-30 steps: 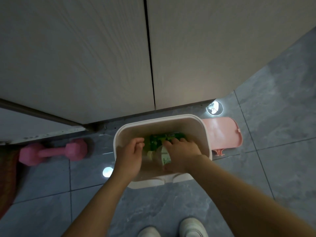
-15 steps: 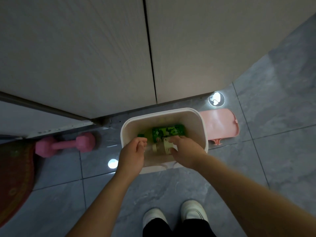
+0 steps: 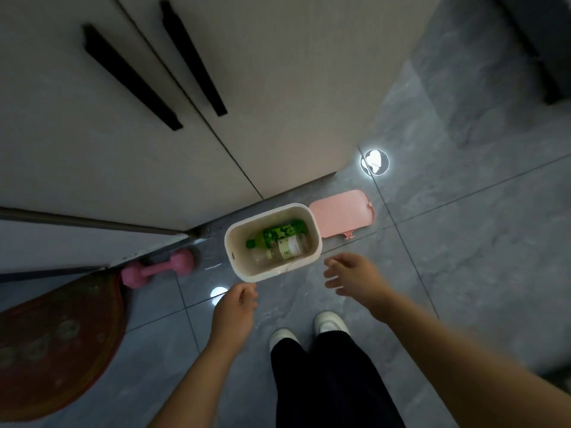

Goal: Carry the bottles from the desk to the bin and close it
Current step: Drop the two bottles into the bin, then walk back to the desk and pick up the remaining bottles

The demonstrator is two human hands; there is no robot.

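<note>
The white bin (image 3: 273, 274) stands open on the grey tiled floor (image 3: 463, 242), its far rim close to the foot of the pale cupboard doors (image 3: 278, 88). Two bottles lie on their sides inside it, touching each other: a green bottle (image 3: 279, 234) toward the far wall and a clear bottle with a pale label (image 3: 282, 250) just in front of it. The pink lid (image 3: 340, 213) lies flat on the floor just to the right of the bin, its near left edge almost against the bin's rim.

Both hands are outside the bin and hold nothing. The left hand (image 3: 236, 307) hangs just in front of the bin's near left corner, fingers loosely curled. The right hand (image 3: 355, 278) is to the right of the near rim, fingers spread and relaxed, a strip of bare floor between it and the lid.

A pink dumbbell (image 3: 156, 268) lies on the floor to the left of the bin, apart from it, beside a red mat (image 3: 55, 335). The person's white shoes (image 3: 330, 322) stand on open tiles in front of the bin, with bare floor stretching away to the right
</note>
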